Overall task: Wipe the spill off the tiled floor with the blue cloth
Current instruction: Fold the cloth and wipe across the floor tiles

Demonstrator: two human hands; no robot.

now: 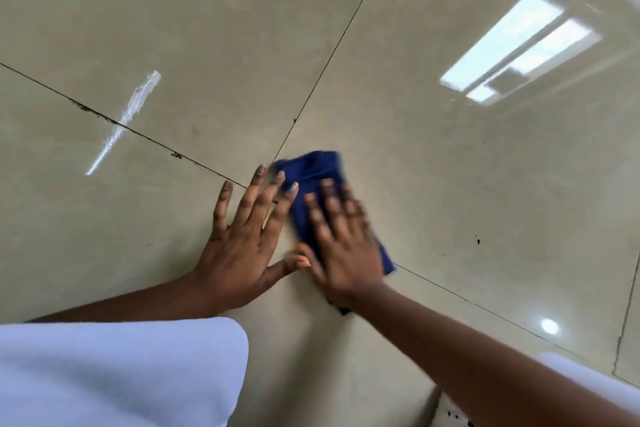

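Observation:
A folded dark blue cloth (313, 172) lies flat on the glossy beige tiled floor (450, 184), right where two grout lines cross. My right hand (341, 243) presses flat on top of it, fingers spread and blurred by motion. Beside it on the left, my left hand (244, 239) rests flat on the bare tile with fingers apart; its fingertips touch the cloth's left edge. I cannot make out any wet spill around the cloth.
Dark grout lines (332, 52) run across the floor. A smeared bright streak (128, 114) shows on the left tile, a window's reflection (519, 48) at the upper right. A few dark specks (478, 240) dot the right tile. White clothing (114, 374) covers the lower left.

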